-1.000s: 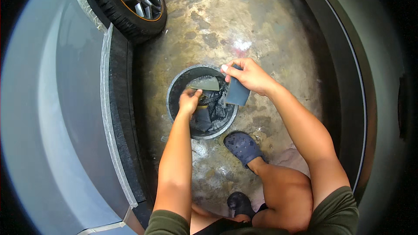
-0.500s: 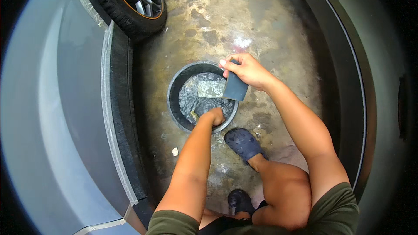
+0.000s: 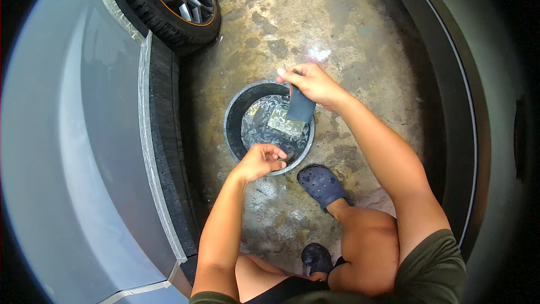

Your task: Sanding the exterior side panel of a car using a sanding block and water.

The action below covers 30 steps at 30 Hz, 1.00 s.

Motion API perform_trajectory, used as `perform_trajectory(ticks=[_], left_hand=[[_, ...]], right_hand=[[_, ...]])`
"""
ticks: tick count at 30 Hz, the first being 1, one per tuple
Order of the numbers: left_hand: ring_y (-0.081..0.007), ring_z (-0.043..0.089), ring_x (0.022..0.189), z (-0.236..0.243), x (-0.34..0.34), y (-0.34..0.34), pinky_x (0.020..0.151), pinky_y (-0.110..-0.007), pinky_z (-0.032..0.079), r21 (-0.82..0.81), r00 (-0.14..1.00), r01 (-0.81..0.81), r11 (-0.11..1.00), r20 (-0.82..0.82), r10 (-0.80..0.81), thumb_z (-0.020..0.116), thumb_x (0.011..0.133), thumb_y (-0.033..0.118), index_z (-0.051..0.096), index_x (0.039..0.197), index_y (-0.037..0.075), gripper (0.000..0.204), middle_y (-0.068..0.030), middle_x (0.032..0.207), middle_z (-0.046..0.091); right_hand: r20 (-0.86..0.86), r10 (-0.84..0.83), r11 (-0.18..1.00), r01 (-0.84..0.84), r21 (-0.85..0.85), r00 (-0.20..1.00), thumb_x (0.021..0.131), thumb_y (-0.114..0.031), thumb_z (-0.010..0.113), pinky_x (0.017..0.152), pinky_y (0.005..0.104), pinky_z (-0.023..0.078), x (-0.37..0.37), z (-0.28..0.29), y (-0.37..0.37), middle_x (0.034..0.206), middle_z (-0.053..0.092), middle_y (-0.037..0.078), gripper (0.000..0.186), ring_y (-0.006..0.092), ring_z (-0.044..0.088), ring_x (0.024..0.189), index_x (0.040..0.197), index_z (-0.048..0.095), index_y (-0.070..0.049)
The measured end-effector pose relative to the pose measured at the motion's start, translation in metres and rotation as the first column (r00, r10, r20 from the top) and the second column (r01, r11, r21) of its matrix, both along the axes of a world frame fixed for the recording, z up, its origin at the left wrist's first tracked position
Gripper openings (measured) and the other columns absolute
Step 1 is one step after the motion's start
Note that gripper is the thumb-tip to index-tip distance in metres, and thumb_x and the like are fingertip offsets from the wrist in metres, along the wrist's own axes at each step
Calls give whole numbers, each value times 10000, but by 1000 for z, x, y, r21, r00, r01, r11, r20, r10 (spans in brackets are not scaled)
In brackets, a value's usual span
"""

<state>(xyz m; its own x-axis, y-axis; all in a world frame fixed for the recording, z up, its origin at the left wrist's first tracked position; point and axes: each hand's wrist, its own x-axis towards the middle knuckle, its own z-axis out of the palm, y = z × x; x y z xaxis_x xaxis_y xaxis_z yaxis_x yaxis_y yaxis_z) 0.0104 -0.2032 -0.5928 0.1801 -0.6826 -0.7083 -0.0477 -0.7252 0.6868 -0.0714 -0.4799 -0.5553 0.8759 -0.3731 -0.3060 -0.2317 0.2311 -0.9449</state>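
Observation:
My right hand (image 3: 311, 86) grips a dark grey rectangular sheet (image 3: 301, 107) by its upper end, holding it over the far right of a black bucket (image 3: 233, 129) of rippling water. Beneath the surface lies a pale greenish rectangular sheet (image 3: 281, 126), partly hidden behind the dark one; other contents are hard to make out through the ripples. My left hand (image 3: 261, 161) is over the bucket's near side, its fingers loosely curled but apart, with nothing visible in them.
A pale grey car panel (image 3: 84, 135) edged with masking tape (image 3: 154, 186) runs along my left, with a wheel (image 3: 180, 0) at top left. A dark vehicle body (image 3: 489, 135) lines my right. My feet in clogs (image 3: 320, 183) stand on stained concrete (image 3: 360, 39) beside the bucket.
My left hand went down into the bucket and has risen to its near rim; the water now covers what was visible inside. My right hand moved slightly up and left with the dark sheet.

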Motion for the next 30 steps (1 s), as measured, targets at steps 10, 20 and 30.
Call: perform_trajectory(ticks=[10, 20, 30], left_hand=[[-135, 720, 983, 17, 2, 13, 868, -311, 611, -318, 771, -627, 711, -122, 625, 774, 969, -6, 661, 1236, 51, 295, -54, 1149, 756], [-183, 735, 1030, 34, 0, 13, 819, -370, 655, -342, 561, -825, 449, -410, 719, 766, 1041, 262, 578, 1424, 89, 461, -79, 1235, 716], [-165, 656, 1230, 40, -5, 24, 1103, -408, 504, -401, 577, -817, 415, -532, 620, 715, 1066, 269, 728, 1251, 21, 310, -72, 1350, 702]], right_hand=[[-34, 226, 962, -229, -150, 974, 967, -345, 848, 879, 311, 537, 16, -14, 18, 1025, 799, 39, 330, 109, 683, 942, 1103, 815, -46], [50, 510, 830, -476, -293, 859, 834, -197, 902, 933, 332, 540, 18, -28, 53, 945, 767, 56, 381, 136, 698, 945, 1153, 802, -13], [172, 314, 934, -271, -235, 934, 1021, -128, 661, 1071, 391, 505, 35, -61, 75, 1407, 669, 146, 408, 249, 627, 1289, 1414, 603, -33]])
